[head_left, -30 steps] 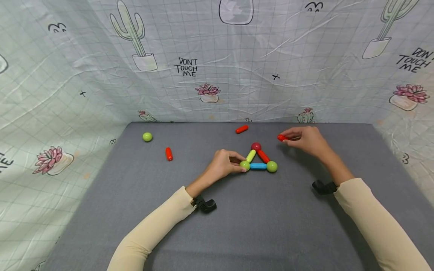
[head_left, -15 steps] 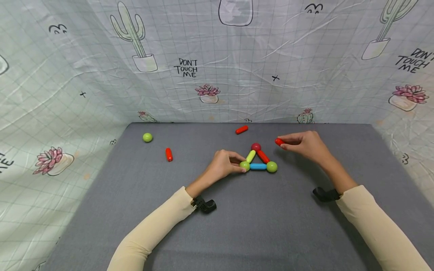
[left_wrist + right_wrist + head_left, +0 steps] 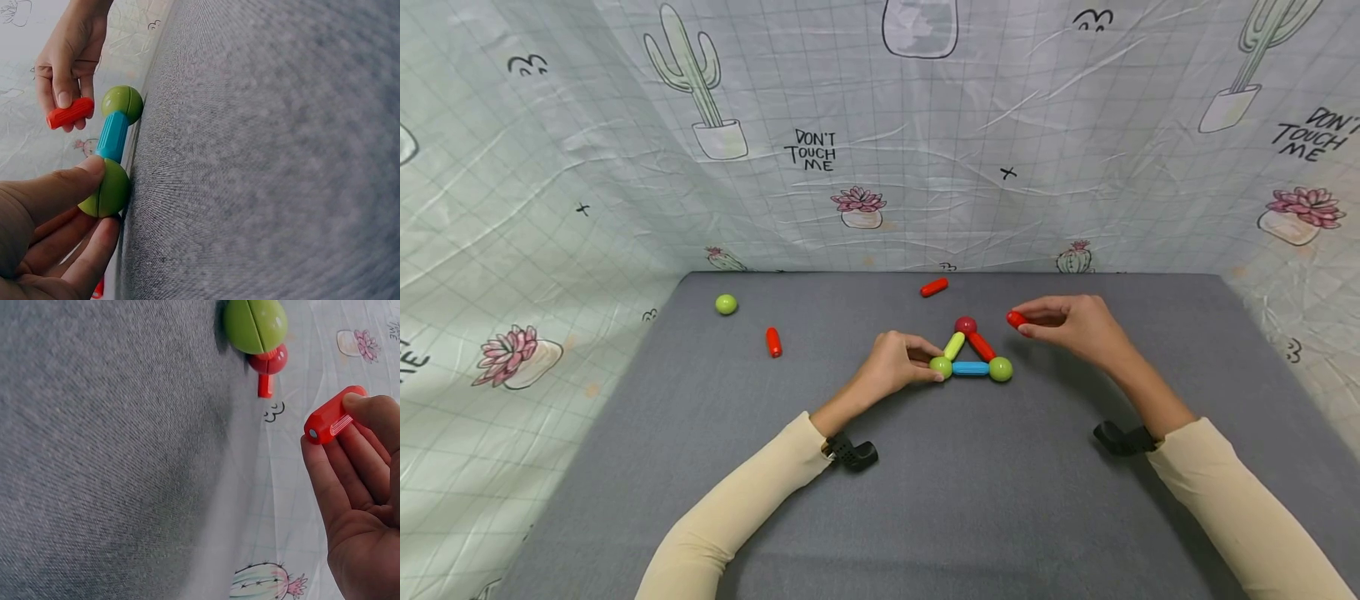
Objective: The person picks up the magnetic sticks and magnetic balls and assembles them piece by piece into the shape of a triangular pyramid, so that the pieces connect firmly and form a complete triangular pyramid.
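A flat triangle lies on the table, built of a light-green rod [image 3: 954, 346], a red rod [image 3: 981, 346] and a blue rod [image 3: 971, 368], with a red ball [image 3: 966, 326] at its far corner and green balls at the near two. My left hand [image 3: 891, 365] pinches the left green ball [image 3: 111, 190] between thumb and fingers. To the right of the triangle, my right hand [image 3: 1077, 327] holds a loose red magnetic rod [image 3: 334, 415] above the table, thumb on one side and fingertips on the other. In the right wrist view a silvery tip shows at the rod's end.
Another red rod [image 3: 934, 287] lies behind the triangle near the table's back edge. Off to the left are a red rod [image 3: 773, 342] and a green ball [image 3: 726, 304]. A printed cloth [image 3: 865, 142] hangs behind the grey table [image 3: 925, 517].
My right hand has come slightly nearer and a little left with the red rod, whose angle has turned. The left hand keeps its grip on the green ball, and the triangle stays put.
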Action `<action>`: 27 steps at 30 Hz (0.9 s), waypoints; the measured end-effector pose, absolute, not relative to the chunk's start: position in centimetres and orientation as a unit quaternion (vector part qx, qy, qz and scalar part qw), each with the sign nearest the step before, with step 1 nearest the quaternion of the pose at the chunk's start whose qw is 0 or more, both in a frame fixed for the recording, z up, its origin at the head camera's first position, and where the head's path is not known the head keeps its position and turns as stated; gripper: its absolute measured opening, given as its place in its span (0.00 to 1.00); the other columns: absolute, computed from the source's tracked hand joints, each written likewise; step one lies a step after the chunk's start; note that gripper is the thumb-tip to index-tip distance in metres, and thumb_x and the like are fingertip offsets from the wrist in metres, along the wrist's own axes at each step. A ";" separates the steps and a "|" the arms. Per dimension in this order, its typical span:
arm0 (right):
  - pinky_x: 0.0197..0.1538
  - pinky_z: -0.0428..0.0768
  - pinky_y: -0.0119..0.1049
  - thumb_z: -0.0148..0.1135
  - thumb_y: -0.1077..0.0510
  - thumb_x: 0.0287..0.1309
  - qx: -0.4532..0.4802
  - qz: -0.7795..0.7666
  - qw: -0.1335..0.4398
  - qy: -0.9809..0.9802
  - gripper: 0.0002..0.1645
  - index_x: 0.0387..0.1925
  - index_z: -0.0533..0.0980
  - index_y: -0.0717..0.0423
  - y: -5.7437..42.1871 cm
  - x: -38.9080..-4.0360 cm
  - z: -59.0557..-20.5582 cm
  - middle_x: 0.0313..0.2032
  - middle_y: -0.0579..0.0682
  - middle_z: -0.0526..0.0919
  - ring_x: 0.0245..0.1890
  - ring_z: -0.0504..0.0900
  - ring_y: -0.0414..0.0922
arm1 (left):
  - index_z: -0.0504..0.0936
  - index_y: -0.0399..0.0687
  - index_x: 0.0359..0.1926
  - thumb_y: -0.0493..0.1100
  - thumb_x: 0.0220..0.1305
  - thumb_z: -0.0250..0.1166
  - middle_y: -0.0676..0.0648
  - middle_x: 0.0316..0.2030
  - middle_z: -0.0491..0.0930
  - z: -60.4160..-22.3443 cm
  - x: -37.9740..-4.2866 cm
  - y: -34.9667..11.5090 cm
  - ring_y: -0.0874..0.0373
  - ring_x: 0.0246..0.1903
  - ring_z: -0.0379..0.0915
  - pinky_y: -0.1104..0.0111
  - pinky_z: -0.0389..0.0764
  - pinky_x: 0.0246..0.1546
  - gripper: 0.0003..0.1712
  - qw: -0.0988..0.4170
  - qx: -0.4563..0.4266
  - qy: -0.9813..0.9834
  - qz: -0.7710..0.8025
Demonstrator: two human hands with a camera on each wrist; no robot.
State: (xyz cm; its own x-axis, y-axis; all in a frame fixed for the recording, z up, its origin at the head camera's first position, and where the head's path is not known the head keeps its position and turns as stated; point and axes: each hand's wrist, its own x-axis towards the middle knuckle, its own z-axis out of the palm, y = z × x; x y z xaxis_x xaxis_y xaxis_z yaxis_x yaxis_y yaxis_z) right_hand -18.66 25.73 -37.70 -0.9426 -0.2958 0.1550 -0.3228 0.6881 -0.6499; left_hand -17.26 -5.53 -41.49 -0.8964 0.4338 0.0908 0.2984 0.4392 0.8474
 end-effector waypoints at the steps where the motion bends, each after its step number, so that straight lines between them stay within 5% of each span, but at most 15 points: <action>1: 0.41 0.80 0.25 0.74 0.52 0.61 0.172 0.357 0.019 -0.918 0.17 0.52 0.86 0.49 25.7 -18.6 -37.7 0.43 0.48 0.90 0.43 0.89 0.44 | 0.91 0.43 0.44 0.36 0.51 0.81 0.46 0.39 0.90 -41.5 -17.2 -5.5 0.64 0.36 0.86 0.74 0.85 0.36 0.17 0.071 0.216 0.846 0.483; 27: 0.42 0.82 0.22 0.73 0.58 0.61 0.205 0.412 0.011 -0.887 0.15 0.49 0.83 0.55 24.9 -17.4 -38.1 0.43 0.52 0.89 0.41 0.87 0.33 | 0.91 0.44 0.43 0.36 0.50 0.81 0.47 0.38 0.90 -41.7 -17.3 -5.5 0.64 0.36 0.86 0.74 0.85 0.35 0.17 0.067 0.212 0.850 0.478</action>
